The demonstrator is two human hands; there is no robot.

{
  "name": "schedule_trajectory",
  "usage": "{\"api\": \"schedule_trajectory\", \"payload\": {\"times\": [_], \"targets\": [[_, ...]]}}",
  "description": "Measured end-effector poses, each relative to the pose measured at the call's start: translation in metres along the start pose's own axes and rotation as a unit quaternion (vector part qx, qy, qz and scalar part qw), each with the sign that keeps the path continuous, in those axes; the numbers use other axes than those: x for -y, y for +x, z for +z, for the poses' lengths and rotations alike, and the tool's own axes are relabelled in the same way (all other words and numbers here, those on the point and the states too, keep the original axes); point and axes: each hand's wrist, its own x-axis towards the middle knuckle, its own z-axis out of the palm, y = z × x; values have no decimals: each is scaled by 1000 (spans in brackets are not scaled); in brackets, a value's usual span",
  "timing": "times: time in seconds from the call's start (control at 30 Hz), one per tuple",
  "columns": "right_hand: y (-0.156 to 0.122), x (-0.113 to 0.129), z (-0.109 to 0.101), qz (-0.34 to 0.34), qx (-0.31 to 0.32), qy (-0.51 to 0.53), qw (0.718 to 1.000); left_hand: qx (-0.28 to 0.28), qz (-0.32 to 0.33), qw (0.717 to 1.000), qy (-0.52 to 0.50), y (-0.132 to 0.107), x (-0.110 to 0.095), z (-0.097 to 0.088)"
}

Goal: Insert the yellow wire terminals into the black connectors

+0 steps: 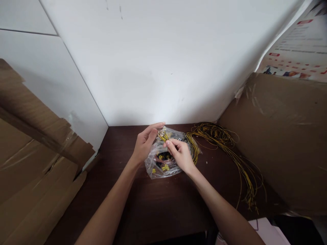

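A bundle of yellow and black wires (164,136) is pinched between the thumb and fingers of my right hand (181,153). Small shiny metal terminals show at the bundle's upper end. My left hand (144,144) is beside those ends, its fingers stretched out and its thumb apart from them; whether it touches the terminals I cannot tell. Beneath both hands lies a clear plastic bag (153,174) holding small yellow and black connector pieces (165,167). The wires run behind my right hand toward the right.
A long tangle of yellow and black wires (227,146) trails across the dark brown table (158,207). Cardboard boxes stand at the left (30,163) and right (278,136). A white wall (163,68) rises behind the table. Pale pink cloth (267,231) shows at lower right.
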Motion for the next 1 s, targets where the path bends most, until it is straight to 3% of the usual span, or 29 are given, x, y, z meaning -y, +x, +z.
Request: {"api": "schedule_trajectory", "payload": {"times": [0.17,0.63,1.0], "targets": [[0,-1,1,-1,-8,13,1000,-12,43,993,108,-2,-3,0],[-1,1,3,-2,4,32,999,-56,-8,997,54,-4,0,9],[0,1,5,4,17,40,999,-87,-1,995,57,-6,1,11]]}}
